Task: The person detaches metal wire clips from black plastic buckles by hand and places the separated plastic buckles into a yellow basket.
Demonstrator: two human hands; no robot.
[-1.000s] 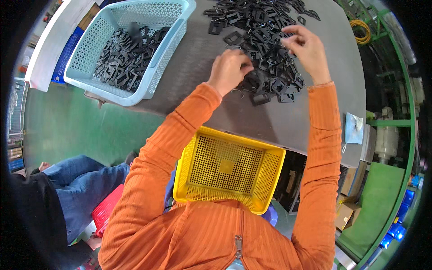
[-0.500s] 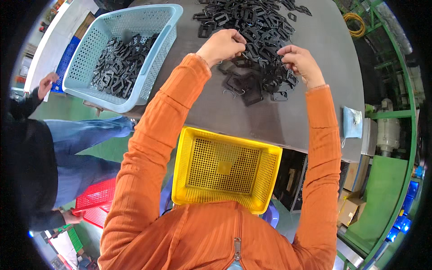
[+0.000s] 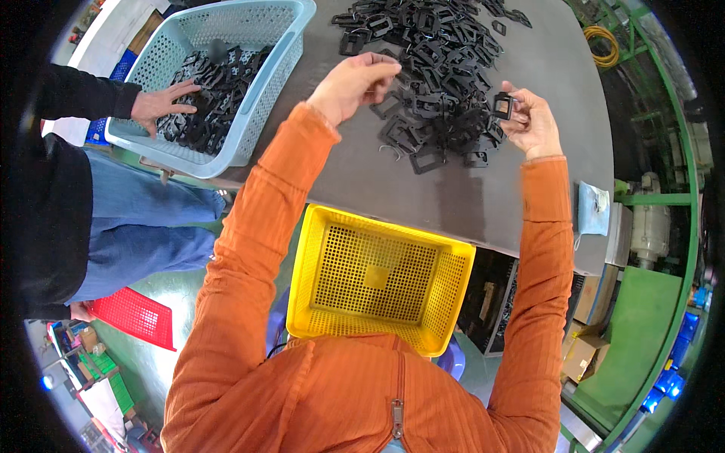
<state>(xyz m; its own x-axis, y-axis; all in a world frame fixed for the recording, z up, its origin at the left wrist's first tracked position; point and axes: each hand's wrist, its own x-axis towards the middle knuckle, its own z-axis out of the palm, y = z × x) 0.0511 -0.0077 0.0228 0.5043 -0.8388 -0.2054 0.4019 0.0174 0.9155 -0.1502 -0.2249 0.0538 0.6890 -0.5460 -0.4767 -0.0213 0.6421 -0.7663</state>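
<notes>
At the nearest, below the near edge of the table, a bright yellow rectangular plastic basket with perforated walls and floor (image 3: 355,275) stands close against the person's orange ribbed top (image 3: 355,400). The grey, smooth-surfaced table (image 3: 362,177) begins just beyond its far rim. By the table's near right corner lies a light blue face mask (image 3: 593,210), its loop hanging toward the edge.

Further in, at the right side of the pile, the right hand (image 3: 531,121) pinches a small black rectangular open frame (image 3: 503,98) between thumb and fingertips, holding it up on edge. Opposite, at the pile's left side, the left hand (image 3: 351,87) has its thumb and forefinger drawn close together and the other fingers curled in; whether anything is between them I cannot tell.

Between the hands, and on toward the far edge, spreads the heap of flat black frame-shaped pieces (image 3: 445,90), with a few thin pale hooks at its near left.

On the table's left edge rests a large light blue perforated plastic basket (image 3: 281,64), holding more black pieces (image 3: 219,83); a co-worker's hand (image 3: 162,106), fingers spread, reaches over its left rim onto them. The co-worker's other hand grips a red perforated tray (image 3: 140,321) off to the left.
</notes>
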